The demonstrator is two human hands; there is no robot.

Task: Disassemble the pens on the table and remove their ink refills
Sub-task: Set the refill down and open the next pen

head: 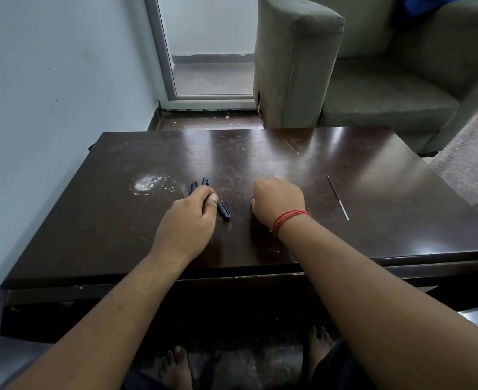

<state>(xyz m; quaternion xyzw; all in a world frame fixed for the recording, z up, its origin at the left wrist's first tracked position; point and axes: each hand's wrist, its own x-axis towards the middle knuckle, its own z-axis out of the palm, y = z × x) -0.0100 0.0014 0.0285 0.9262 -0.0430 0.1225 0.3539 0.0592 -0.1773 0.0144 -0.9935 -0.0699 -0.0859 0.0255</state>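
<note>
- Task progress: one thin silver-grey ink refill (338, 198) lies bare on the dark brown glossy wooden counter (344, 235), well apart to the right of both hands; this suggests that at least one pen is already stripped, though its barrel parts cannot be identified.
- Remaining work: two or more dark blue plastic pens (223, 211) lie left of centre on the counter; their tops show beyond the fingers and one lower end projects toward the near edge; all appear assembled, so most of the disassembly is judged outstanding.
- Left hand (192, 218): fingers curled down over the dark blue pens, grasping them against the counter; the exact number held cannot be told.
- Right hand (278, 204): knuckles up, fingers clenched under the palm, resting on the counter just right of the pens; whether it encloses a small part cannot be told; a red thread band (288, 219) circles the wrist.
- Surroundings: a whitish worn patch (147, 184) marks the counter left of the pens; a grey-green upholstered armchair (358, 80) stands beyond the far edge; a white-framed glass door (209, 52) and a pale blue wall (49, 80) lie behind and left.
- Obstructions: nothing lies between the hands and the pens; the loose refill sits near the right side and could roll if the counter is knocked.
</note>
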